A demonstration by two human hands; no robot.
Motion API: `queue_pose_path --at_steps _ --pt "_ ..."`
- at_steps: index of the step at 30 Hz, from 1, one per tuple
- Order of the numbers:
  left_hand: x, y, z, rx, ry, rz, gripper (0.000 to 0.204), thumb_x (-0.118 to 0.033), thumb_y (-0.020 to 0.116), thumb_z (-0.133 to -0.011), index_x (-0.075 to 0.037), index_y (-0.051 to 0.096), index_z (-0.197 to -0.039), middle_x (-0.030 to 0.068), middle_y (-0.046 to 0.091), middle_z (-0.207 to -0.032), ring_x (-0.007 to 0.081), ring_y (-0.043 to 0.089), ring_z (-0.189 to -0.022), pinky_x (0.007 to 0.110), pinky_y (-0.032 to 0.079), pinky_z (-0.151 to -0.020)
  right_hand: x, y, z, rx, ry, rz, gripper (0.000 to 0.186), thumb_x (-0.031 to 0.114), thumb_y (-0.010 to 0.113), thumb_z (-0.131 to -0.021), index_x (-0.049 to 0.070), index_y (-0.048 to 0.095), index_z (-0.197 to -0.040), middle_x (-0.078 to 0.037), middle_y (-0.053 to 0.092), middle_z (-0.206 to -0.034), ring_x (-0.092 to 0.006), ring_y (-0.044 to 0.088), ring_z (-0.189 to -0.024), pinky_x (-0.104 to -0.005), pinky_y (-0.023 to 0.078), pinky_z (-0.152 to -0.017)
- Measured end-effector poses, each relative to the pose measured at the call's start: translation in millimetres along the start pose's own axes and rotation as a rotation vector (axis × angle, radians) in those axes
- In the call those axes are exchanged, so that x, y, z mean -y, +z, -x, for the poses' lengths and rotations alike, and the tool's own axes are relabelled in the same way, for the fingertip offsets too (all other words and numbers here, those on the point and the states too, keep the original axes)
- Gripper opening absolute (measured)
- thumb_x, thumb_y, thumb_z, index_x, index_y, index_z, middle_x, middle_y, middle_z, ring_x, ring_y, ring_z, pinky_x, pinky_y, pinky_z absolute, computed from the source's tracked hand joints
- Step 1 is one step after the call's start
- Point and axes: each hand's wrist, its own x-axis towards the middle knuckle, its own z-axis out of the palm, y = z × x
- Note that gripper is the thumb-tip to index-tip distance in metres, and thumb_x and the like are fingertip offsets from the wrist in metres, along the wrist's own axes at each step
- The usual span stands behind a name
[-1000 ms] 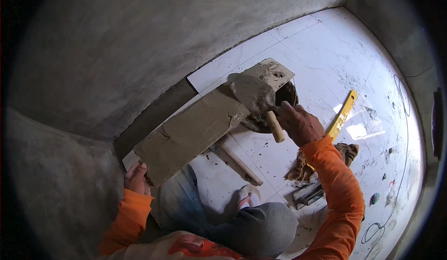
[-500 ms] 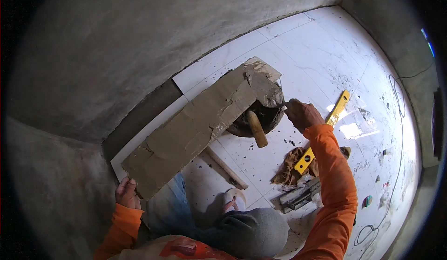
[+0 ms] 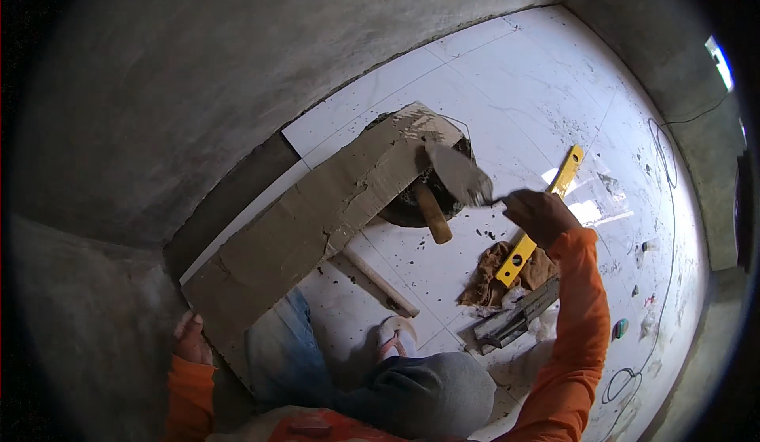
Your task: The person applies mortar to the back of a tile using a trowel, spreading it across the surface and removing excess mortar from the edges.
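A long tile strip (image 3: 269, 236) lies slanted in front of me, its upper face coated with grey-brown mortar. My left hand (image 3: 192, 339) holds its near left corner, fingers closed on the edge. In my right hand (image 3: 542, 216) is a trowel, gripped by its handle; the mortar-smeared trowel blade (image 3: 459, 174) is over the strip's far right end, and I cannot tell whether it touches. Under that end stands a dark round bucket (image 3: 405, 211), partly hidden by the strip. A thick wooden handle (image 3: 433, 214) sticks out of the bucket, its other end hidden.
White floor tiles (image 3: 507, 70) spread to the right, with crumbs of mortar. A yellow spirit level (image 3: 518, 258) lies across a brown rag (image 3: 483, 280), beside a grey metal tool (image 3: 514, 315). A wooden handle (image 3: 380, 285) rests near my foot. Along the wall runs an untiled strip (image 3: 237, 184).
My right hand has drawn the trowel to the right and slightly toward me. My left hand and the strip's near end have shifted a little left. More ridged surface shows at the far end.
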Motion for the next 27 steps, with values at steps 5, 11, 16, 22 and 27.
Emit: queue_pose_path --at_steps 5,11,16,22,27 --pt "3.9 -15.5 -7.3 0.022 -0.023 0.065 0.038 -0.021 0.057 -0.084 0.002 0.052 -0.114 0.0109 0.057 -0.111 0.0218 0.055 -0.1 0.033 0.043 -0.088 5.9 40.6 -69.7 -0.386 0.03 -0.178 0.031 0.031 0.05 -0.088 0.003 0.058 -0.098 -0.019 0.061 -0.09 -0.0393 0.058 -0.084 -0.042 0.047 -0.071" --pt "-15.7 -11.2 -10.1 -0.068 -0.062 -0.035 0.033 -0.019 0.057 -0.084 0.002 0.054 -0.11 0.0101 0.058 -0.108 0.022 0.055 -0.1 0.033 0.044 -0.086 -27.5 50.2 -49.9 -0.288 -0.058 -0.022 0.029 0.03 0.051 -0.088 0.004 0.059 -0.097 -0.019 0.061 -0.088 -0.038 0.058 -0.082 -0.042 0.048 -0.072" --pt "-13.3 -12.5 -14.3 0.039 -0.038 0.063 0.036 -0.022 0.058 -0.083 0.001 0.053 -0.111 0.0092 0.058 -0.106 0.0215 0.056 -0.098 0.035 0.046 -0.085 -20.8 -6.1 20.3 -0.022 -0.035 0.165 0.021 0.024 0.049 -0.089 0.007 0.062 -0.095 -0.015 0.061 -0.096 -0.0303 0.06 -0.085 -0.038 0.051 -0.074" --pt "-7.8 -4.1 -16.9 0.07 -0.1 0.054 0.036 -0.022 0.056 -0.084 0.001 0.052 -0.112 0.0087 0.058 -0.104 0.0201 0.057 -0.095 0.033 0.047 -0.082 -21.7 6.2 -27.9 -0.36 0.206 -0.023 0.039 0.039 0.05 -0.088 0.001 0.058 -0.094 -0.023 0.062 -0.086 -0.0422 0.057 -0.083 -0.0455 0.046 -0.071" --pt "-7.3 -21.6 -22.9 -0.005 -0.139 -0.052 0.034 -0.023 0.056 -0.084 0.0 0.054 -0.109 0.007 0.059 -0.102 0.0187 0.057 -0.093 0.032 0.047 -0.079 -24.4 35.2 -92.5 -0.311 0.067 -0.037 0.037 0.038 0.049 -0.087 0.002 0.06 -0.088 -0.023 0.061 -0.082 -0.0433 0.057 -0.081 -0.045 0.046 -0.07"
